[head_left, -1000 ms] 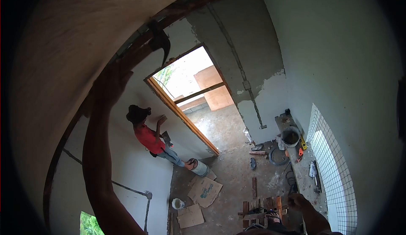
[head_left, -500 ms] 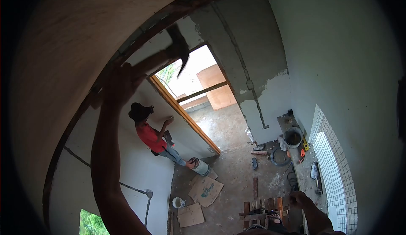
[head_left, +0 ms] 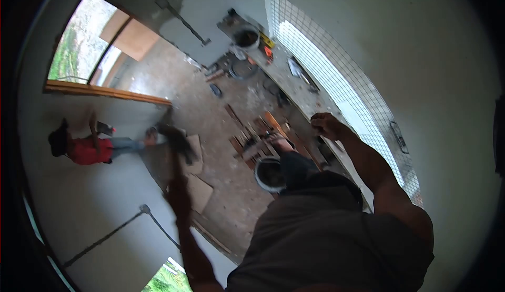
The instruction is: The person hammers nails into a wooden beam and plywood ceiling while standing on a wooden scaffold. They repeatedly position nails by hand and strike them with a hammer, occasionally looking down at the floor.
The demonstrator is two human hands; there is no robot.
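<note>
My left hand is wrapped round the handle of a claw hammer, which is smeared by motion. The hammer's dark head is over the floor, in line with pieces of cardboard far below. My right hand has its fingers curled in, above the edge of the long ledge. What those fingers hold, if anything, is hidden. A wooden slatted platform and a bucket lie below, between my hands, close to my foot.
A person in a red shirt works at the wall on the left, near the doorway frame. On the ledge are a bucket and a trowel. Wire mesh covers the window opening at right. A coiled hose lies on the floor.
My left hand has come down from the dark beam high on the wall with the hammer. My view has swung down and turned, so my torso now shows. My right hand stays curled.
</note>
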